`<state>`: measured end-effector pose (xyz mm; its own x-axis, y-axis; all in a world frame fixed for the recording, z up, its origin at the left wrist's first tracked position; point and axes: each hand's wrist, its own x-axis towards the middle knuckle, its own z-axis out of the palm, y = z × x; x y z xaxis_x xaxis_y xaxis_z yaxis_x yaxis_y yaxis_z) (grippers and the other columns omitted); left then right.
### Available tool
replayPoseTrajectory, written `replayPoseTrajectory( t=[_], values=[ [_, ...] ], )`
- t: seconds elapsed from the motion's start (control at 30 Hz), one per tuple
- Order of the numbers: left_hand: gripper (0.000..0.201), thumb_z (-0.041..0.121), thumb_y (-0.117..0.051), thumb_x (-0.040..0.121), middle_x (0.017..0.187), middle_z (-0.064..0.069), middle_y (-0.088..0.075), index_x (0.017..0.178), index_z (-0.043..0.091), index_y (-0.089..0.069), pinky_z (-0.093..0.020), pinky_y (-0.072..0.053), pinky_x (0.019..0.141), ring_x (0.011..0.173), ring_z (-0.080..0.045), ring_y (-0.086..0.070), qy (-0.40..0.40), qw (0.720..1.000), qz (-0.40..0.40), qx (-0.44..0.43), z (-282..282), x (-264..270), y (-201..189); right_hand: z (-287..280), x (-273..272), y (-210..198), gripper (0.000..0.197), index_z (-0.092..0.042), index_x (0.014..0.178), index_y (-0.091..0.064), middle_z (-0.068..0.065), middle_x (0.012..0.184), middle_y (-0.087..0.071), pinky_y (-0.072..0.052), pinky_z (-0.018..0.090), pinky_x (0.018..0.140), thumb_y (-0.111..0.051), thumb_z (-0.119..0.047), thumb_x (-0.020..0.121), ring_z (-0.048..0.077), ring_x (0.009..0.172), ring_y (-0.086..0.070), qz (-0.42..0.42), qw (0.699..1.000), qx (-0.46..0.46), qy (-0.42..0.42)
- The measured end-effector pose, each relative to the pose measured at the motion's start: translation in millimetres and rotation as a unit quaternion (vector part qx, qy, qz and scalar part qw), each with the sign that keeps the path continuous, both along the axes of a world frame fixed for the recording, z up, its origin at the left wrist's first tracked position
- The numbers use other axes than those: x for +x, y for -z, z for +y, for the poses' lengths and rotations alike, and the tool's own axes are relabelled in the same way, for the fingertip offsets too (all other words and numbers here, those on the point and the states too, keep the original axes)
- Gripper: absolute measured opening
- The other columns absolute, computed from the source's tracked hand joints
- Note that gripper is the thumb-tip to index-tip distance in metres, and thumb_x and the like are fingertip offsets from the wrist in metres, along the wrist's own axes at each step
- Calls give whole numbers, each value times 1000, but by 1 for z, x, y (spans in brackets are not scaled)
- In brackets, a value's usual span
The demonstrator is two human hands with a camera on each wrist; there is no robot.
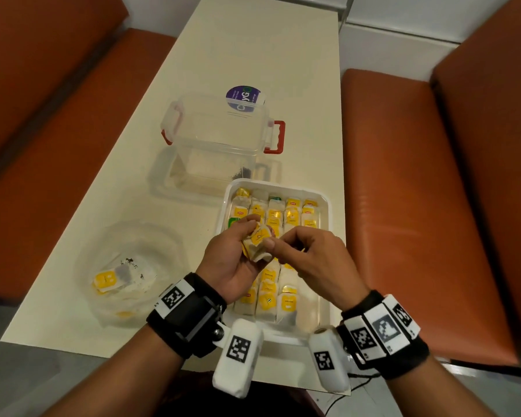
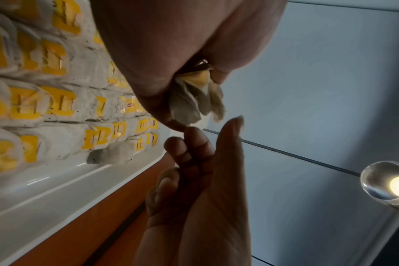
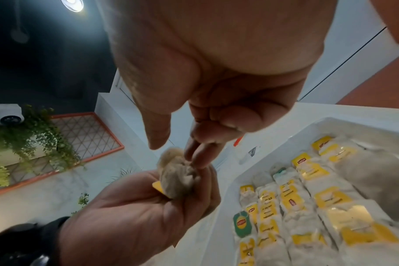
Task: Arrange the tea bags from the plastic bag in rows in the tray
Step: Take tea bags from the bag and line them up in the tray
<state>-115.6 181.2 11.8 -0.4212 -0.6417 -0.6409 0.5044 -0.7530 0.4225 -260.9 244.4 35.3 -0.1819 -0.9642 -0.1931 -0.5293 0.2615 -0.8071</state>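
Note:
My left hand holds a small bunch of crumpled tea bags with yellow tags above the middle of the white tray. My right hand meets it from the right, thumb and fingertips pinching a bag at the bunch's edge. The wrist views show the same bunch sticking out of the left hand, with the right hand at it. Rows of tea bags fill the tray. The clear plastic bag lies left of the tray and holds a few tea bags.
An empty clear container with red clip handles stands behind the tray, with its clear lid lying in front of it. Orange benches run along both sides of the narrow cream table. Loose tea dust speckles the plastic bag.

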Motion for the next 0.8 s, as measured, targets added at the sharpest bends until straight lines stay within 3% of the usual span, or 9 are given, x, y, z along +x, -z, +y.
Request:
replayPoseTrajectory(
  t=[0.1, 0.2, 0.27, 0.33, 0.47, 0.6, 0.8],
  values=[
    [12, 11, -51, 101, 80, -12, -69, 109, 12, -60, -40, -55, 78, 70, -24, -68, 2, 1000, 2, -15, 4, -5, -2, 2, 6, -1, 39, -27, 75, -70, -7, 70, -69, -49, 35, 61, -69, -66, 79, 4, 59, -58, -2, 999, -3, 39],
    [9, 13, -50, 102, 78, -10, -71, 105, 14, -59, -40, -52, 80, 68, -24, -71, 10, 999, 6, -34, 8, -7, -5, 3, 9, -1, 32, -27, 77, -69, -5, 71, -70, -50, 40, 64, -72, -59, 81, 7, 61, -59, -10, 997, -8, 71],
    [7, 19, -53, 102, 85, -10, -70, 104, 15, -58, -40, -53, 81, 77, -26, -71, 24, 999, 13, -42, 9, -7, -5, 3, 9, -1, 23, -26, 78, -69, -4, 70, -70, -51, 41, 65, -75, -48, 83, 9, 61, -59, -21, 997, -8, 80],
    [10, 27, -57, 100, 93, -9, -69, 106, 18, -57, -38, -55, 77, 85, -25, -69, 45, 998, 7, -50, 10, -6, -4, 3, 9, -2, 16, -25, 78, -69, -5, 66, -68, -51, 41, 64, -77, -38, 84, 8, 58, -57, -36, 996, -11, 85],
    [27, 40, -69, 89, 86, 1, -69, 106, 24, -57, -29, -54, 58, 73, -14, -66, 81, 993, -28, -85, 13, -1, -6, 2, 7, -4, 12, -25, 79, -69, -1, 69, -70, -55, 47, 65, -76, -35, 81, 12, 59, -60, -57, 994, -20, 94],
    [15, 33, -70, 88, 81, 3, -68, 95, 27, -59, -26, -52, 53, 63, -11, -63, 95, 991, -30, -94, 13, 4, -8, 3, 3, -10, 7, -22, 80, -71, 4, 68, -69, -53, 47, 66, -76, -27, 83, 12, 58, -57, -68, 992, -29, 99],
    [20, 25, -65, 89, 83, 1, -65, 107, 26, -72, -22, -42, 47, 62, -12, -55, 143, 986, -21, -81, 6, 15, -3, 3, -2, -21, 5, -18, 82, -74, 16, 72, -67, -47, 34, 57, -75, -17, 86, 15, 57, -54, -100, 991, -17, 87]
  ],
)
